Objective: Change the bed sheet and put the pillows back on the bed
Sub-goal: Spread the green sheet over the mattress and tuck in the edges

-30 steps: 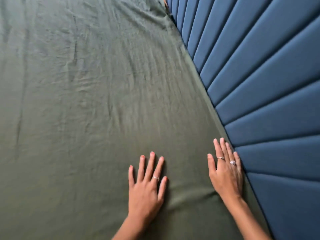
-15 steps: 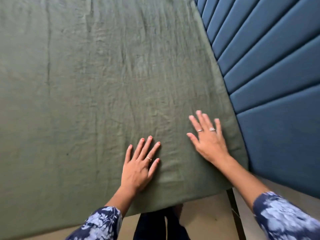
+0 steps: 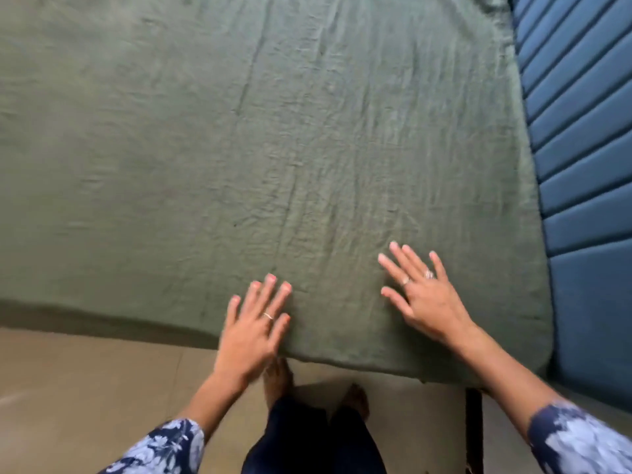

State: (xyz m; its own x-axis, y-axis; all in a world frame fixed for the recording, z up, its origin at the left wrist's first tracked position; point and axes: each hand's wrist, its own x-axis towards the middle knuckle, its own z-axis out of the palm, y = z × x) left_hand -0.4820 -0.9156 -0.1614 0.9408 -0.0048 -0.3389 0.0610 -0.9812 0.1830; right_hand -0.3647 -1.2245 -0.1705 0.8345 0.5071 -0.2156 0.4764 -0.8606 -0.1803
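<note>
At the near right corner of the bed, the green bed sheet (image 3: pixel 273 148) lies spread and creased with left hand (image 3: pixel 254 325) and right hand (image 3: pixel 424 295) flat, fingers splayed, gripping nothing; pillows, unseen, remain outstanding.

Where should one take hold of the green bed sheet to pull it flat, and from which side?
Probably at the near edge of the green sheet, where it folds down over the mattress side. Come from the floor side, below the left hand and right hand, which lie flat on top. The creases run away from that edge, so pinching the overhang with the fingers and pulling toward the body should stretch them.
</note>
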